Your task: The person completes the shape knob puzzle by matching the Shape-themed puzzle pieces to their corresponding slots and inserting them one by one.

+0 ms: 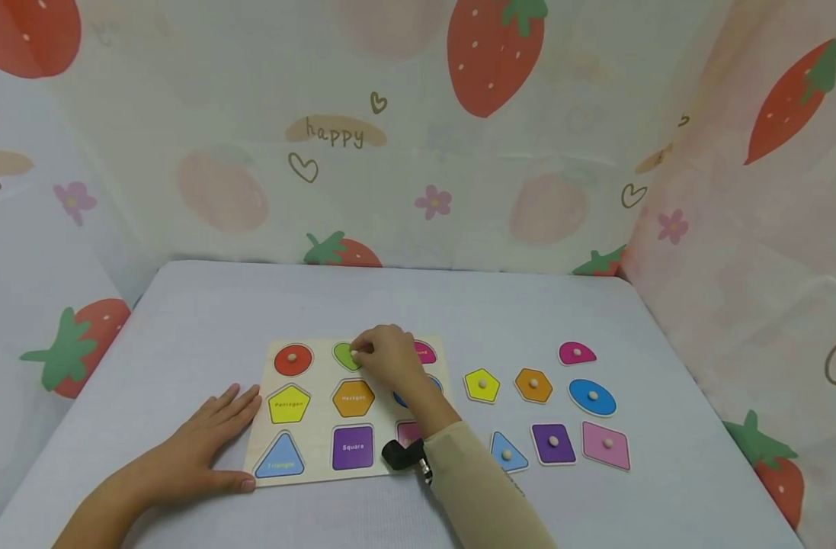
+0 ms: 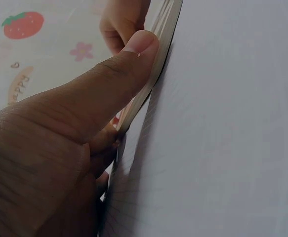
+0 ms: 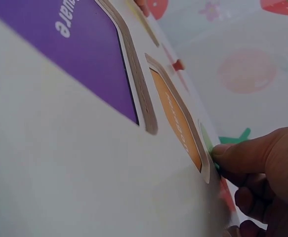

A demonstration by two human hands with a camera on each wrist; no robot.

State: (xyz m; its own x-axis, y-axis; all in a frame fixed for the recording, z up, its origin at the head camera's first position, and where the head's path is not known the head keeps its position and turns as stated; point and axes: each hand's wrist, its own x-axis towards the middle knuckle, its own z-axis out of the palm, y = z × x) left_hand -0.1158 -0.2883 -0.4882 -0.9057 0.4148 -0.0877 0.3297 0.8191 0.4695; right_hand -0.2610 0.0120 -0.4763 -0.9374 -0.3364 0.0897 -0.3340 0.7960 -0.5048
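Note:
A wooden shape puzzle board lies on the white table. My right hand is over its top row and pinches the knob of a green puzzle piece at the top middle recess; the hand hides part of that piece. In the right wrist view, thumb and fingers of the right hand meet at the board's far edge, past the orange hexagon recess. My left hand rests along the board's left side, fingers extended, thumb at the near left corner. The left wrist view shows the left thumb against the board's edge.
A red round piece sits in the top left recess. Right of the board lie several loose knobbed pieces, among them a yellow pentagon, blue oval, purple square and pink piece. Strawberry-print sheets surround the table.

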